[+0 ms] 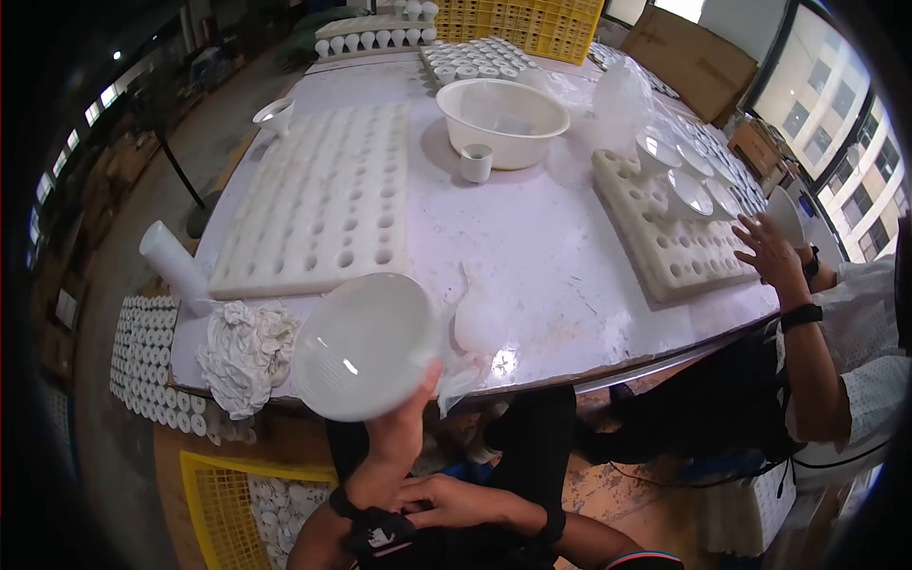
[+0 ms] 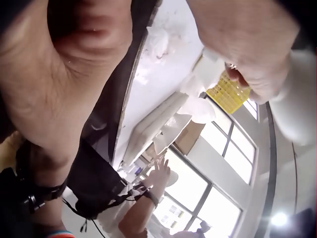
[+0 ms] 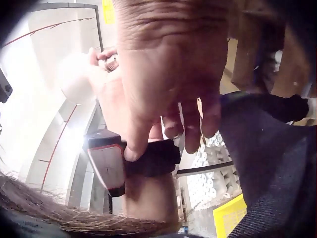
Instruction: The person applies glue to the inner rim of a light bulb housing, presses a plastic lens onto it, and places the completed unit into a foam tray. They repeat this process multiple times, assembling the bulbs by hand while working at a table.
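Observation:
In the head view my left hand (image 1: 404,432) holds a white light bulb (image 1: 356,342) with a wide, glossy round head. The bulb is tilted over the table's front edge. Its threaded metal base (image 3: 113,62) shows between the left fingers in the right wrist view. My right hand (image 1: 451,501) is at the left wrist, its thumb and fingers on the black wrist strap (image 3: 156,161) beside the small camera (image 3: 106,163). In the left wrist view the right hand (image 2: 69,74) is close up, and the left hand (image 2: 242,44) is at upper right.
A holed foam board (image 1: 313,190) lies left, a crumpled cloth (image 1: 242,356) near the front edge. Further back are a white basin (image 1: 503,133) and a small white cup (image 1: 476,163). At right, another person's hand (image 1: 774,252) is beside a foam rack (image 1: 665,242) carrying several wide bulbs.

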Demonstrator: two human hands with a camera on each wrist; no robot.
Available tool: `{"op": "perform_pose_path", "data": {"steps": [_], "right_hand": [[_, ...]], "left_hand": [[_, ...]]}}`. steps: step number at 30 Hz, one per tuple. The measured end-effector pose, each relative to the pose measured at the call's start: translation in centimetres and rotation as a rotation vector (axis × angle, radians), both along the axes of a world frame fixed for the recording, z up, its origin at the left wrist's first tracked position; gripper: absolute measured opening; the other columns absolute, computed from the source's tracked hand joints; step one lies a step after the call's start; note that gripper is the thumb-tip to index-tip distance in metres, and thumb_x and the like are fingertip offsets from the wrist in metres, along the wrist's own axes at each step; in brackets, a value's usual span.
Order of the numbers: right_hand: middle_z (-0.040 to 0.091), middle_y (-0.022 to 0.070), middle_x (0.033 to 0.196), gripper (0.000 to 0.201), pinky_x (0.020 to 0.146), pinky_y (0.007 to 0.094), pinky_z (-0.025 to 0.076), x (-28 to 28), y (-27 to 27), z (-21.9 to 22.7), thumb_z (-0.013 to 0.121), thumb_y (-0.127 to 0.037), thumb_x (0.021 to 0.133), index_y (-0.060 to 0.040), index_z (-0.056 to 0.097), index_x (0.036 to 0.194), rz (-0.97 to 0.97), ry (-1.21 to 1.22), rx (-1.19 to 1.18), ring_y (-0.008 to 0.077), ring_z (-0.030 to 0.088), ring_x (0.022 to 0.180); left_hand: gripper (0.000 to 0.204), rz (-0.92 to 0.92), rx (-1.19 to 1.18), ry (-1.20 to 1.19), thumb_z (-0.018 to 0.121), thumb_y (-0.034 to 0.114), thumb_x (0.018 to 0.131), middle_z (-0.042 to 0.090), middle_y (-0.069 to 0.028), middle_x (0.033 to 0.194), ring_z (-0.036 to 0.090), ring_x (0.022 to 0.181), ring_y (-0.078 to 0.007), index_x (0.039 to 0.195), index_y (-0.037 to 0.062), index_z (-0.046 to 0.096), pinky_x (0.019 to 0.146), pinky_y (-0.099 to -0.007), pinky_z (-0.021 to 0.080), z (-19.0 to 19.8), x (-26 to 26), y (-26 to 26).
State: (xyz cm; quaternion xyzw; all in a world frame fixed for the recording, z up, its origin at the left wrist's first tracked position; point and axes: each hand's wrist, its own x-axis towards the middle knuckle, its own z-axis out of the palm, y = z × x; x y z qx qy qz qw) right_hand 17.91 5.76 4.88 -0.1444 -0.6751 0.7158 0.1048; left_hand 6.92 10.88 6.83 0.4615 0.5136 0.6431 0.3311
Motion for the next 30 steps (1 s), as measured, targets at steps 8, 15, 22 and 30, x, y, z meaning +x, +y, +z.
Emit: {"op": "perform_pose_path", "data": {"steps": [8, 15, 22, 30], "right_hand": [[0.060, 0.0067, 0.088, 0.028, 0.068, 0.0260, 0.048, 3.7, 2.1, 2.1, 0.062, -0.023, 0.085, -0.0037, 0.057, 0.105, -0.627, 0.180, -0.165, 0.0147, 0.058, 0.078], [0.040, -0.0017, 0.069, 0.028, 0.050, 0.0224, 0.032, 8.4, 8.0, 5.3, 0.040, -0.032, 0.096, -0.0103, 0.053, 0.107, -0.858, 1.457, -1.046, 0.0097, 0.036, 0.060], [0.041, -0.0018, 0.065, 0.024, 0.051, 0.0240, 0.031, 6.3, 10.7, 3.1, 0.044, -0.031, 0.095, -0.0107, 0.054, 0.101, -1.000, 1.372, -1.049, 0.0108, 0.035, 0.056], [0.044, -0.0012, 0.069, 0.018, 0.051, 0.0239, 0.033, 6.7, 10.2, 1.8, 0.047, -0.024, 0.094, -0.0092, 0.054, 0.102, -1.117, 1.081, -0.826, 0.0101, 0.040, 0.058]], "left_hand": [[0.021, -0.410, -0.068, -0.474, 0.055, 0.008, 0.083, 0.034, 0.0030, 0.067, 0.034, 0.054, -0.0098, 0.101, 0.0053, 0.045, 0.053, -0.0228, 0.035, 3.7, -0.7, -3.1], [0.016, -0.491, -0.352, -0.356, 0.059, 0.011, 0.082, 0.046, -0.0019, 0.070, 0.041, 0.056, -0.0106, 0.093, 0.0017, 0.052, 0.052, -0.0227, 0.036, 0.4, 0.7, -6.2], [0.033, -0.433, -0.813, -0.739, 0.067, 0.017, 0.079, 0.059, -0.0076, 0.073, 0.046, 0.053, -0.0112, 0.105, -0.0017, 0.057, 0.050, -0.0202, 0.037, 2.4, 2.6, -6.1], [0.064, -1.001, -0.574, -0.469, 0.070, 0.022, 0.077, 0.054, -0.0169, 0.116, 0.057, 0.096, -0.0207, 0.129, 0.0018, 0.040, 0.083, -0.0312, 0.047, -3.6, -0.1, -5.6]]}}
